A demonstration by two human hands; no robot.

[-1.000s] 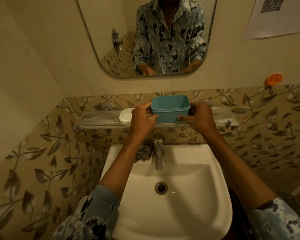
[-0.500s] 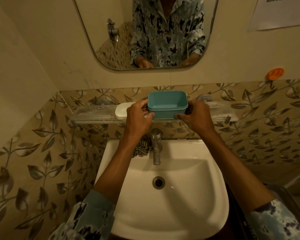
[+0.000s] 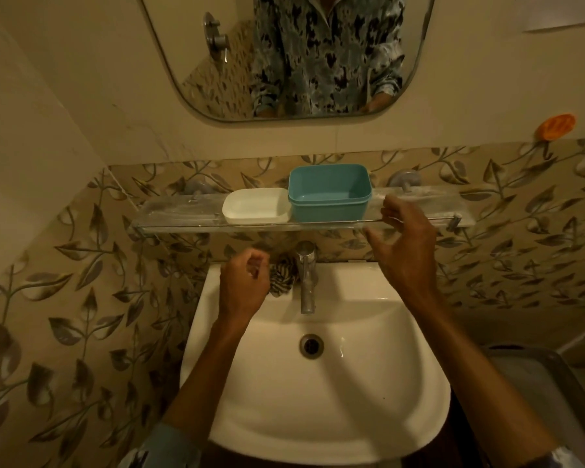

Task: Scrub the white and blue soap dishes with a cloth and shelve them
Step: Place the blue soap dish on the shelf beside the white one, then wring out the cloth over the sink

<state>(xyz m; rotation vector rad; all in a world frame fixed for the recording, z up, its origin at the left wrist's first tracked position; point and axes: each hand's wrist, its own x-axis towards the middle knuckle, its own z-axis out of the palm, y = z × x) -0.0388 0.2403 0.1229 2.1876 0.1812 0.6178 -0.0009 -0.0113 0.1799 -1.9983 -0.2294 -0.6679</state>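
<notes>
Your white sink [image 3: 318, 410] sits below both hands, its tap [image 3: 306, 276] between them. The mirror [image 3: 169, 45] hangs high above your hands, reflecting your patterned shirt. The clear shelf [image 3: 179, 214] runs across the tiled wall above your left hand and just behind your right.

Your right hand [image 3: 406, 244] hovers at the shelf's front edge, fingers spread wide and holding nothing, just right of the blue dish [image 3: 330, 206] and not touching it. The blue dish stands upright on the shelf, with the white dish [image 3: 255, 207] touching its left side, up and right of your left hand.

Your left hand [image 3: 242, 287] is low over the sink's back rim, fingers curled loosely, empty. The striped cloth [image 3: 282, 276] lies bunched just right of it, against the tap; whether you touch it is unclear.
</notes>
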